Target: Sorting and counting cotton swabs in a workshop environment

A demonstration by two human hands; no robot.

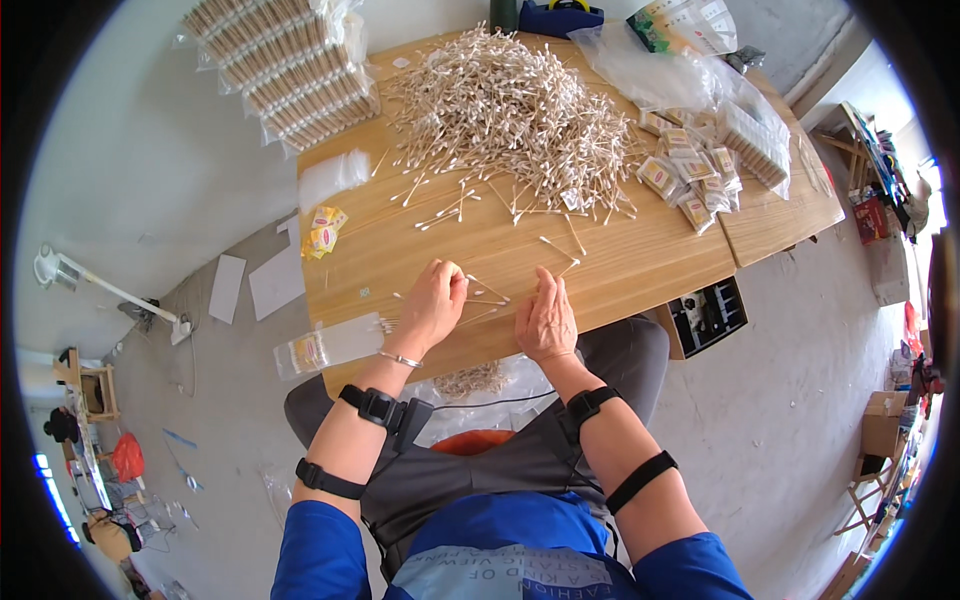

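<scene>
Palm down over the near part of the table, my left hand (432, 308) has its fingers curled around cotton swabs. White swab tips show to the left of it, and thin sticks (480, 315) stick out to its right. A loose cotton swab (488, 289) lies beside its fingertips. My right hand (548, 315) is at the table's near edge with its fingers pressed together, and a cotton swab (570, 268) is at their tips. The undersides of both hands are hidden. Beyond them spreads a big heap of cotton swabs (510, 110), with strays along its near side.
Bagged swab bundles (290, 75) are stacked at the back left. Clear bags (335, 176), yellow labels (324, 232) and a partly filled pouch (308, 352) lie leftward. Small packed boxes (690, 168) and plastic film (640, 65) are at right. A drawer (708, 318) is below.
</scene>
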